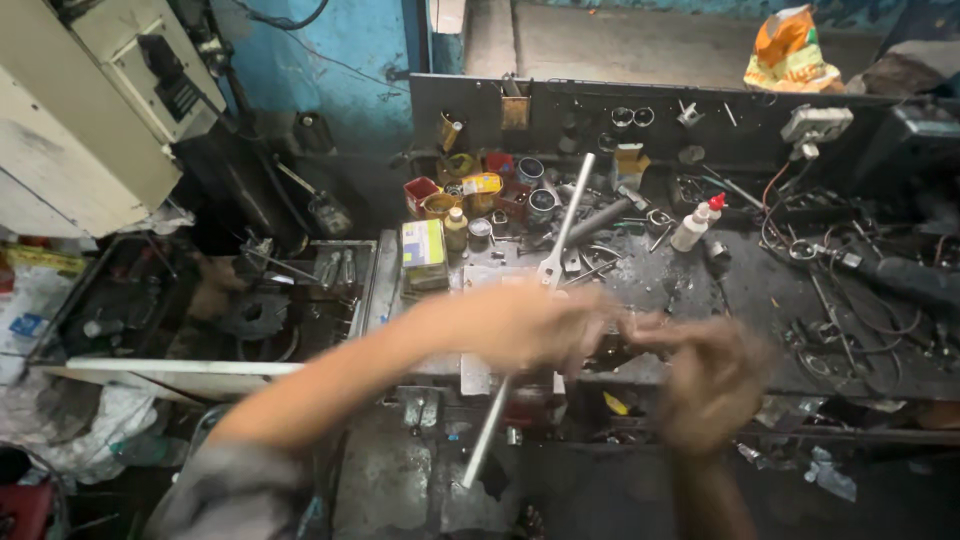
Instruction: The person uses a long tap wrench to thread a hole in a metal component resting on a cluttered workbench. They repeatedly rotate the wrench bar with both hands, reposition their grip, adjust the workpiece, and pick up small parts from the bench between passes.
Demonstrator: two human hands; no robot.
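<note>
Head view: motion-blurred left hand (520,325) over the middle of the long steel bar (535,300), apparently wrapped around it, though blur keeps the grip from being told for certain. Right hand (705,375) just beside it near the tabletop's (740,285) front edge, fingers curled; closed or not, cannot tell, and nothing clearly held. Bar slanting from the back of the tabletop down past its front edge, crossing a small metal block, seemingly a vise (500,375), at that edge.

Judged step: setting or turning the bar at the vise. Next move likely calls for a firm two-handed hold and a steady line on the bar.

Packages: yellow-green rectangular box (424,252) upright at the left edge; red square tub (420,192) and yellow round tin (481,184) toward the back left; white squeeze bottle with red cap (696,225) at back centre-right; orange-and-white bag (788,50) on the ledge above the back right corner.
</note>
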